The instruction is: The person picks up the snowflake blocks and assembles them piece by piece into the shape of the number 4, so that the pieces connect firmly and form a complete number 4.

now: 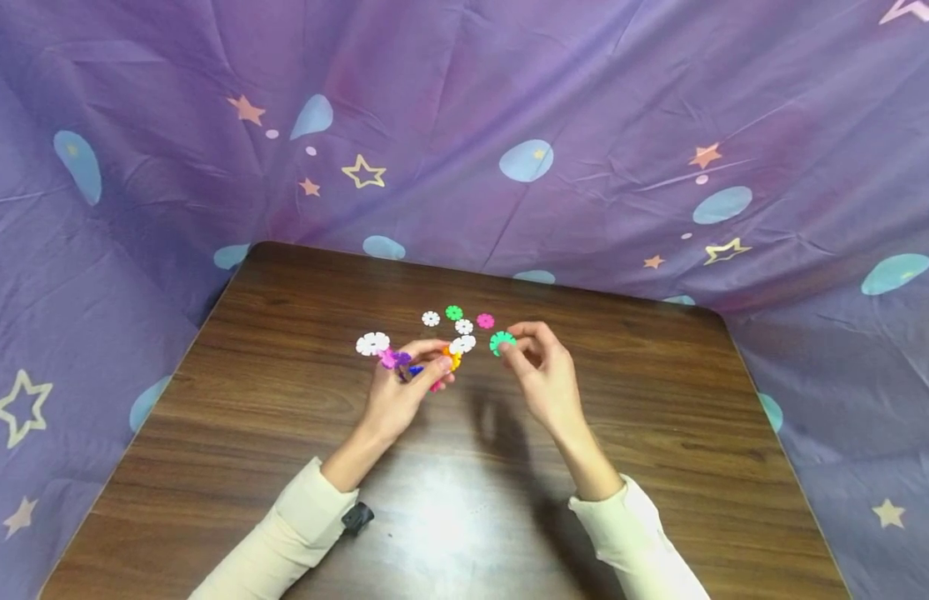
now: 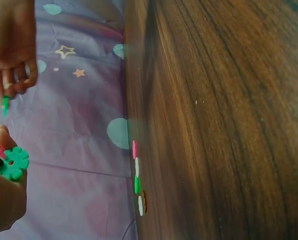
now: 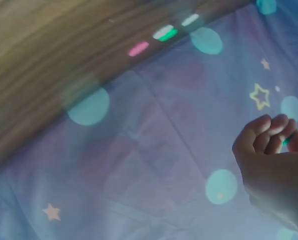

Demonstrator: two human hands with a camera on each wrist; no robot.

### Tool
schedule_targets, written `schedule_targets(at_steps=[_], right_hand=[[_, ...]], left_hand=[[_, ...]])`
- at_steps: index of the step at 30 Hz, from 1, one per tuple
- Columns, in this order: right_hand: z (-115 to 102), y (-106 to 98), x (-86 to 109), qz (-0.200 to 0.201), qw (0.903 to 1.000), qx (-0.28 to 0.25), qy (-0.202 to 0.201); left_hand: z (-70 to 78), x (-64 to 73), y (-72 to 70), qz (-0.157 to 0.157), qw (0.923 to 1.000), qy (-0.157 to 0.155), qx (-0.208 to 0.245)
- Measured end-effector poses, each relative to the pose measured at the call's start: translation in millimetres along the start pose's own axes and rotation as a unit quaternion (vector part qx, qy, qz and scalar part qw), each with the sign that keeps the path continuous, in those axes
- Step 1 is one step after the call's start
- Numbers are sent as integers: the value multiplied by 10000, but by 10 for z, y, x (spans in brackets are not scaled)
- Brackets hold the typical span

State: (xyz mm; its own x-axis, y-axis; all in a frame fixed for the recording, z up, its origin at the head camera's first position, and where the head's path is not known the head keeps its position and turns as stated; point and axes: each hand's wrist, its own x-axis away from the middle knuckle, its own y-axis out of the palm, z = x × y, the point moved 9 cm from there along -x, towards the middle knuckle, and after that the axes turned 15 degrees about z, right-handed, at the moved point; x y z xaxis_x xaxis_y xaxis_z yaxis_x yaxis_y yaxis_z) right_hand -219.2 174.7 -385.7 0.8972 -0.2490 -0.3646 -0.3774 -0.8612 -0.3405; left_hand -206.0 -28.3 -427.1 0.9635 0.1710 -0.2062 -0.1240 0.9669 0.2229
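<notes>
Brown tabletop (image 1: 674, 400), green disc (image 1: 498, 338) broad side up

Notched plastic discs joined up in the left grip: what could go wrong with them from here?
The white disc at their left end juts past the left grip and might get knocked loose. The green disc, pinched by the right grip above the wood-grain table, could slip and drop.

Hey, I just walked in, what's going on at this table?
A person's left hand holds a cluster of notched discs in several colours, seemingly joined together, above a wooden table. The right hand pinches a single green disc, apart from the cluster. Beyond the hands, loose discs in white, green and pink lie on the table.
</notes>
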Motion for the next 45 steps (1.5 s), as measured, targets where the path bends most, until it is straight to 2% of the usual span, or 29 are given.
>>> schedule_targets(at_steps=[5, 8, 14, 18, 37, 45], right_hand=[[-239, -88, 56, 398, 9973, -450, -415], [-370, -119, 92, 587, 9933, -545, -838], [-632, -119, 191, 838, 9798, -102, -1812], [-750, -84, 232, 898, 9709, 176, -2212], [-835, -2, 249, 753, 9652, 512, -2453], [-865, 38, 262, 762, 9644, 482, -2486]], left_hand=[[-9, 5, 5, 62, 9999, -25, -77], [-13, 14, 7, 121, 9998, -96, -140], [-10, 36, 40, 107, 9995, -142, -262], [-11, 40, 50, 111, 9994, -95, -299], [18, 26, 46, 256, 9974, 4, -679], [38, 2, 61, 369, 9959, 75, -826]])
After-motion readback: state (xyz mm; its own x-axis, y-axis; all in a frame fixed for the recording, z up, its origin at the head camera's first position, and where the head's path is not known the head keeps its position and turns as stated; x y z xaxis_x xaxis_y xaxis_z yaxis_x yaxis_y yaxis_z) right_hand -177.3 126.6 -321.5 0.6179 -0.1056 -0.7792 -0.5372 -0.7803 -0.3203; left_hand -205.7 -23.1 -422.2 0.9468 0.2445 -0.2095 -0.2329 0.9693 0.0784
